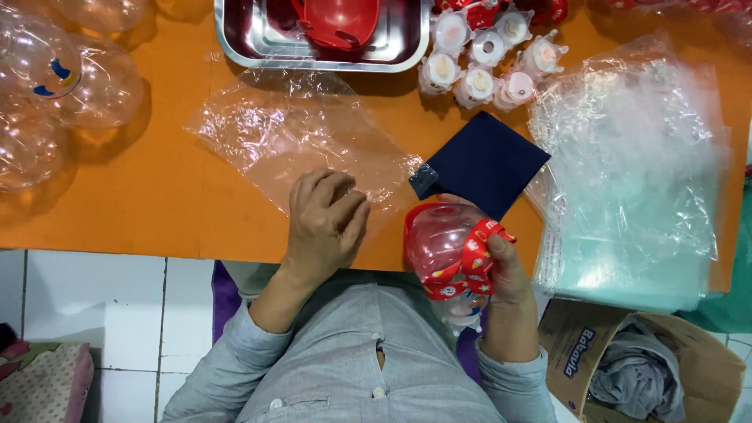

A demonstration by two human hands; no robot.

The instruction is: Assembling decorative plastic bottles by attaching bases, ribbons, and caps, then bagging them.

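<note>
Left hand (325,219) rested on a clear bag (298,141) on the orange table (157,196), fingers curled, pinching the film. Right hand (505,270) gripped a red-strapped clear bottle (442,247).

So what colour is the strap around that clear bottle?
Red strap with small printed figures, on the clear bottle; head view.

On the worktop (157,204): tray (235,47) at top centre, small bottles (486,59) to its right, plastic globes (55,86) upper left, flat bag (298,141) centre, bag stack (634,172) right, cardboard box (580,352) on floor lower right.
</note>
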